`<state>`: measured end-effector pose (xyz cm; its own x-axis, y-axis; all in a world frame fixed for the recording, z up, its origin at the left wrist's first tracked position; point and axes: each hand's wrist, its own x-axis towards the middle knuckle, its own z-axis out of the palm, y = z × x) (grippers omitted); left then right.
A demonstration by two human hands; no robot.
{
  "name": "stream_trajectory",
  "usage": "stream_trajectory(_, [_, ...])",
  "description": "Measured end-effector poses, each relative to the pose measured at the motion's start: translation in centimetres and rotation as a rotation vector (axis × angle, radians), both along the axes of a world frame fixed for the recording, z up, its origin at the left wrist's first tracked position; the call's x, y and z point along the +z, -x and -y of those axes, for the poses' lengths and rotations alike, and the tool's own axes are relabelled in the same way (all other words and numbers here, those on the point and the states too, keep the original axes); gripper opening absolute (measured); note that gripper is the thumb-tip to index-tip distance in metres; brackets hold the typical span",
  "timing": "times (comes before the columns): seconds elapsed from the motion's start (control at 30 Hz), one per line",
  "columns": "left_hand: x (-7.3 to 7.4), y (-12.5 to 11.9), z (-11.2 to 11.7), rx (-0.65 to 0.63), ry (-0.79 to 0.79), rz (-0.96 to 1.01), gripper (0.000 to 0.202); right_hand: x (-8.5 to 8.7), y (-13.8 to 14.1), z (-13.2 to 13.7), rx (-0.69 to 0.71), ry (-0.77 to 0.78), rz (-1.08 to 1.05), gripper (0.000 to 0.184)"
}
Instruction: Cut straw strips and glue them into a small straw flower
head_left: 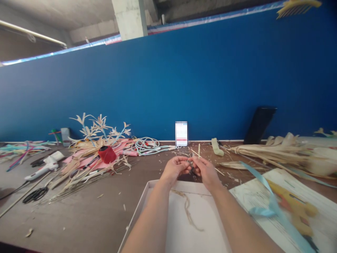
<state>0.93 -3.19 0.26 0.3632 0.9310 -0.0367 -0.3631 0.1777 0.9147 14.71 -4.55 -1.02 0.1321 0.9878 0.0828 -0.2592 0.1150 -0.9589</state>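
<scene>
My left hand [177,170] and my right hand [206,172] meet above the far edge of a shallow white box [196,218]. The right thumb and fingers pinch a thin pale strip [199,150], which sticks up past the fingertips. Closed in a pinch just beside it, my left fingers hide whatever they hold. Something small and dark shows below the fingertips, too unclear to name. Inside the box lies a twisted, tan, braided cord [188,211] between my forearms.
Left lie black-handled scissors [37,194], a white glue gun [43,170], a red spool [107,154] and dried-husk flowers [98,126]. A lit phone [181,133] leans on the blue partition [168,84]. Right are husks [284,151], light-blue ribbon [271,196] and a yellow tool [292,203] on paper.
</scene>
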Motion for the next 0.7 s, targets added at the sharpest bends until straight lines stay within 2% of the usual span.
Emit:
stream_trajectory(0.17, [0.2, 0.1, 0.1, -0.024, -0.041, -0.049, 0.027, -0.1, -0.1, 0.1, 0.053, -0.025, -0.049, 0.031])
stream_trajectory(0.33, [0.4, 0.1, 0.2, -0.006, -0.018, -0.051, 0.026, -0.3, -0.1, 0.0, 0.065, -0.037, -0.045, 0.029])
stream_trajectory(0.5, [1.0, 0.2, 0.4, -0.026, 0.039, -0.053, 0.019, 0.0, 0.1, 0.1, -0.014, -0.035, -0.023, 0.030])
stream_trajectory(0.7, [1.0, 0.5, 0.4, -0.030, 0.075, -0.144, 0.015, 0.1, 0.1, 0.0, -0.100, -0.045, -0.008, 0.029])
